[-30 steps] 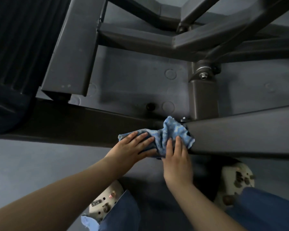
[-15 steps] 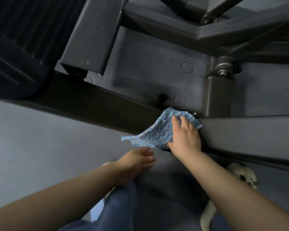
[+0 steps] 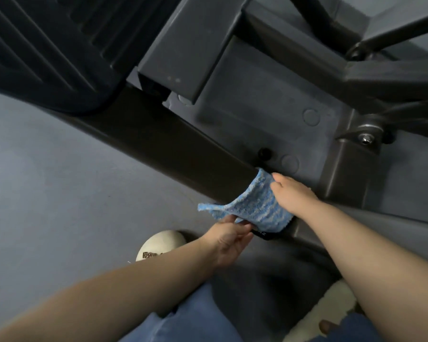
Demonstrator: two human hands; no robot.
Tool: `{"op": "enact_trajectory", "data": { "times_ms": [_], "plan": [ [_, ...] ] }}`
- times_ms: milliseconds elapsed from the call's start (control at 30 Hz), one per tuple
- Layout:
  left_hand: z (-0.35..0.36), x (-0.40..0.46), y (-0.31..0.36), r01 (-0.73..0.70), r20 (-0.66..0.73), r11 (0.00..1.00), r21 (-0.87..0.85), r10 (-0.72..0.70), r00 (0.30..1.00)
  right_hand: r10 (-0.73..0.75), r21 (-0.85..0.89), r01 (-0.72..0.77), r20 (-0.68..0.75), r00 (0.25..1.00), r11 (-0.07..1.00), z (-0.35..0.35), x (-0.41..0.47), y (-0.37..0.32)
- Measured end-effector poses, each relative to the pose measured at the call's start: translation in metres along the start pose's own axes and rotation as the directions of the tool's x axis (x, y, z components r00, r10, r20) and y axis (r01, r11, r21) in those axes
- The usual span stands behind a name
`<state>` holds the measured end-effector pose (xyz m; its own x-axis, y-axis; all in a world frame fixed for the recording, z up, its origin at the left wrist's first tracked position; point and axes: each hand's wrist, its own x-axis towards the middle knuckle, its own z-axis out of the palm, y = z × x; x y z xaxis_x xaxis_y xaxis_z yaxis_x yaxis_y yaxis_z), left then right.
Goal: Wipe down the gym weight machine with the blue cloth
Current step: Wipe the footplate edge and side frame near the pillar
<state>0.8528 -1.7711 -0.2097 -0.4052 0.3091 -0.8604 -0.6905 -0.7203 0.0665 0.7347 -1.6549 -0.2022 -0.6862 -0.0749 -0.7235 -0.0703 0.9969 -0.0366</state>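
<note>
The blue cloth (image 3: 253,208) hangs over the long dark bar (image 3: 173,149) of the gym weight machine, close to where the bar meets an upright post (image 3: 345,171). The cloth hides that bit of the bar.

The right hand (image 3: 294,193) lies on the top of the cloth and presses it to the bar. Its fingers (image 3: 281,178) point up and look mostly straight, but their tips are hard to see against the dark metal. The left hand (image 3: 229,239) is under the low edge of the cloth. Its fingers and thumb pinch that loose edge, and the cloth hides the fingertips.

A small dark thing (image 3: 263,234) sits just under the cloth. It is too dark to tell what it is.

A black ribbed pad (image 3: 47,45) fills the top left corner and is cut off by the edge. A shiny bolt (image 3: 366,138) sits at the top of the post. More dark bars (image 3: 393,75) cross at the top right, also cut off.

The floor (image 3: 47,193) is grey. A pale shoe (image 3: 160,245) peeks out near the left arm, partly hidden by it. Another pale shoe (image 3: 329,314) at the bottom right is blurry. Blue jeans (image 3: 190,319) show at the bottom edge.
</note>
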Motion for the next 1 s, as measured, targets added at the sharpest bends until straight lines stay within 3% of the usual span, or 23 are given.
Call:
{"op": "enact_trajectory", "data": {
  "times_ms": [267,400,633,867,1000],
  "plan": [
    [-0.02,-0.015,0.03,-0.153,-0.086,0.988,0.006,0.153,0.985,-0.128,0.217,0.101,0.115,0.985,0.971,-0.017,0.012,-0.036],
    [-0.028,-0.019,0.048,-0.221,-0.199,0.975,0.03,0.222,0.954,-0.22,0.319,0.184,0.08,0.972,0.93,-0.024,0.013,-0.064],
    [-0.046,-0.039,0.075,-0.403,-0.342,0.888,0.219,0.457,0.821,-0.332,0.387,0.304,0.005,0.943,0.87,-0.032,0.013,-0.113],
    [-0.066,-0.051,0.102,-0.532,-0.364,0.844,0.075,0.52,0.773,-0.415,0.48,0.395,-0.071,0.907,0.783,-0.041,0.015,-0.158],
    [-0.078,-0.058,0.119,-0.655,-0.316,0.752,-0.066,0.607,0.729,-0.459,0.51,0.453,-0.125,0.88,0.731,-0.042,0.014,-0.172]
  ]
}}
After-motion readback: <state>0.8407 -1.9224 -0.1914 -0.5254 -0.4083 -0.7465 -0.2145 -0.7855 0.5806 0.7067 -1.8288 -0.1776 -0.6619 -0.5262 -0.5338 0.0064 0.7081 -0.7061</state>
